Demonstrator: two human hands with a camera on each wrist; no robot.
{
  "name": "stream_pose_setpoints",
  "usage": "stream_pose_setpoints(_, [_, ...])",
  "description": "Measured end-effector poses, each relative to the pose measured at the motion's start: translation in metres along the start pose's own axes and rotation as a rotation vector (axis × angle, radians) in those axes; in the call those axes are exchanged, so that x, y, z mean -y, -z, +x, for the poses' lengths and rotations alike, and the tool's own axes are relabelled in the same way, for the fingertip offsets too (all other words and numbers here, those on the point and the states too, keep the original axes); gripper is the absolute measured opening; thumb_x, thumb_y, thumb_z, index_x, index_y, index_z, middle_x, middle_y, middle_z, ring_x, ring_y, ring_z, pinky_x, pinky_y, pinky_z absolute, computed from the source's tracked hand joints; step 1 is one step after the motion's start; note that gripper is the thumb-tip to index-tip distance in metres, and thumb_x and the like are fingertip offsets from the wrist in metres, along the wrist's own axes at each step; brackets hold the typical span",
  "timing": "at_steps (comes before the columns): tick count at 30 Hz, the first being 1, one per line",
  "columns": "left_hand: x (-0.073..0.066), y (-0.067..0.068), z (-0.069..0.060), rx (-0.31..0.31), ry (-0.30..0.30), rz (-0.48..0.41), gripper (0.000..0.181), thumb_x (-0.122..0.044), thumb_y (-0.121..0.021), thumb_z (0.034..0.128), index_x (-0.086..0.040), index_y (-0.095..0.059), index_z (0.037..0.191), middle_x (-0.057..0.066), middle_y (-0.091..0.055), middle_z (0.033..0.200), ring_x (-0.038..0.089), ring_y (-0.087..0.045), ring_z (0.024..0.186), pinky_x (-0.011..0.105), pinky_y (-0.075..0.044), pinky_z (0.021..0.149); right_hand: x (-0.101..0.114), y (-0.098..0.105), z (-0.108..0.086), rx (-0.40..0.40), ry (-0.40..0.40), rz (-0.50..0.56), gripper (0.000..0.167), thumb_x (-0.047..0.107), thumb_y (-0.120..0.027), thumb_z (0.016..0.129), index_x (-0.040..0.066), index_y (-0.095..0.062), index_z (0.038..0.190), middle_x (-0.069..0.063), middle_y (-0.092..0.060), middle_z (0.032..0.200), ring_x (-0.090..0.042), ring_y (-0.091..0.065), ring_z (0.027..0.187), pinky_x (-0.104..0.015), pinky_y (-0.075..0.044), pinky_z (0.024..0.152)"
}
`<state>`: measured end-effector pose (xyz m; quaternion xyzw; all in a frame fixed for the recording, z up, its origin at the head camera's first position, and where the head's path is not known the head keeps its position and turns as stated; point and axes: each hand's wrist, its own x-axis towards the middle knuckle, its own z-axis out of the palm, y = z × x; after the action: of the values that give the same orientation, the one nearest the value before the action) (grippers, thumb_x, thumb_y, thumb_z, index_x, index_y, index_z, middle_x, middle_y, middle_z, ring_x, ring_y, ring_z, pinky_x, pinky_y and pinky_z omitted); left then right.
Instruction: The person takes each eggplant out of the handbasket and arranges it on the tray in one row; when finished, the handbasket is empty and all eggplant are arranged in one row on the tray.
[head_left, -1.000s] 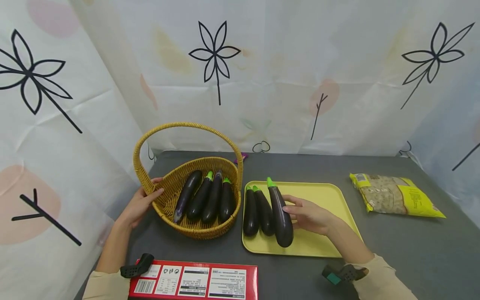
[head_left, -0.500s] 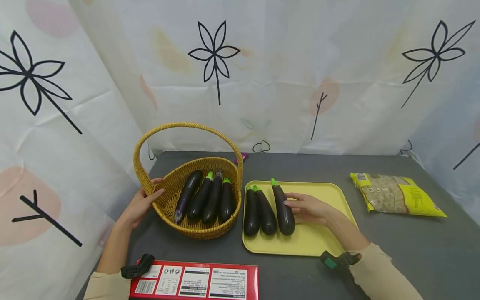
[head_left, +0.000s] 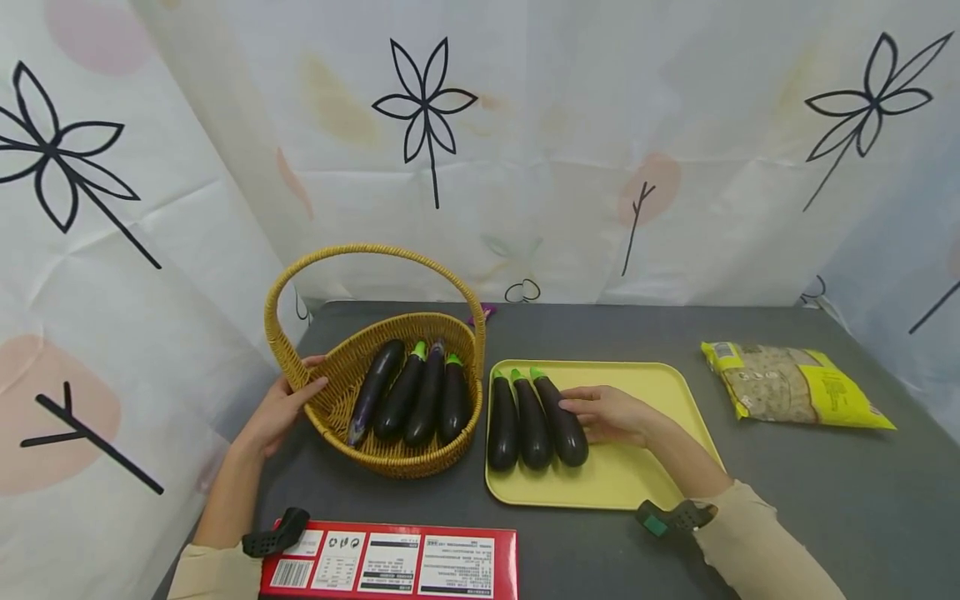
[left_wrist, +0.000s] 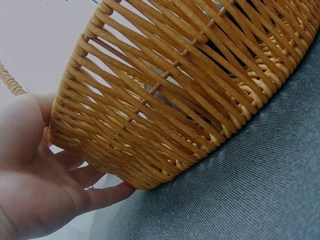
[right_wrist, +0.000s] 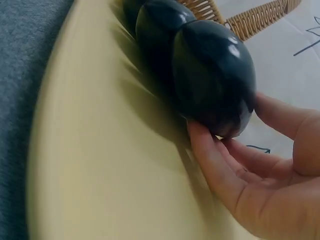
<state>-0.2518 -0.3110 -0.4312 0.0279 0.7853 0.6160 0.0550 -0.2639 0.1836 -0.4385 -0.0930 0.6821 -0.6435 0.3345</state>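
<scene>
A wicker basket with a tall handle holds several dark eggplants. My left hand grips its left side, thumb over the rim and fingers along the outer weave in the left wrist view. On the yellow tray, three eggplants with green stems lie side by side at the left end. The rightmost eggplant is held by my right hand. In the right wrist view, the thumb lies on one side of this eggplant and the fingers curl under the other.
A red box with printed white panels lies at the table's front left. To the right of the tray rests a yellow bag with a see-through middle. A patterned white cloth hangs behind the grey table.
My right hand has lowered its eggplant onto the tray and moved it against the neighbouring eggplant, after a short shift right. My left hand and the basket stay where they were.
</scene>
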Motion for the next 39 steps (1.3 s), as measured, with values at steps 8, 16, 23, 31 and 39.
stream_pose_setpoints(8, [-0.002,0.0,-0.001,-0.004,0.001,0.004,0.06,-0.034,-0.05,0.1002,-0.004,-0.026,0.146,0.024,-0.035,0.137,0.015,-0.052,0.109,0.03,-0.047,0.082,0.0,-0.004,-0.003,-0.085,0.006,-0.114,0.061,0.025,-0.056,0.099,-0.011,-0.033,0.141,-0.028,-0.047,0.134,-0.041,-0.047,0.121,-0.043,-0.048,0.086])
stream_pose_setpoints(16, [-0.001,0.0,-0.001,-0.002,0.0,-0.001,0.06,-0.034,-0.05,0.1001,-0.004,-0.025,0.146,0.023,-0.036,0.135,0.015,-0.053,0.107,0.03,-0.047,0.081,-0.002,-0.004,-0.004,-0.147,0.008,-0.16,0.056,0.023,-0.06,0.096,-0.008,-0.041,0.139,-0.025,-0.051,0.131,-0.036,-0.054,0.113,-0.042,-0.051,0.082])
stream_pose_setpoints(23, [0.0,0.001,-0.001,0.0,-0.001,-0.003,0.06,-0.034,-0.051,0.0997,-0.004,-0.026,0.145,0.023,-0.038,0.133,0.014,-0.054,0.105,0.029,-0.047,0.081,-0.001,-0.005,-0.004,-0.164,0.04,-0.217,0.053,0.022,-0.059,0.097,-0.009,-0.044,0.136,-0.023,-0.056,0.124,-0.029,-0.061,0.1,-0.04,-0.052,0.077])
stream_pose_setpoints(31, [0.0,0.001,0.0,0.005,-0.008,-0.007,0.059,-0.033,-0.05,0.1003,-0.004,-0.025,0.146,0.024,-0.037,0.134,0.014,-0.055,0.105,0.029,-0.047,0.081,-0.002,-0.002,-0.005,-0.155,0.065,-0.234,0.051,0.022,-0.054,0.099,-0.011,-0.042,0.137,-0.019,-0.061,0.114,-0.024,-0.062,0.092,-0.038,-0.052,0.076])
stream_pose_setpoints(39, [0.001,0.001,-0.001,0.002,0.007,-0.015,0.06,-0.035,-0.051,0.0996,-0.007,-0.025,0.147,0.022,-0.034,0.138,0.016,-0.052,0.111,0.03,-0.046,0.085,-0.004,0.008,-0.007,-0.154,0.019,-0.142,0.057,0.028,-0.052,0.1,-0.009,-0.036,0.141,-0.024,-0.055,0.122,-0.026,-0.061,0.098,-0.039,-0.051,0.082])
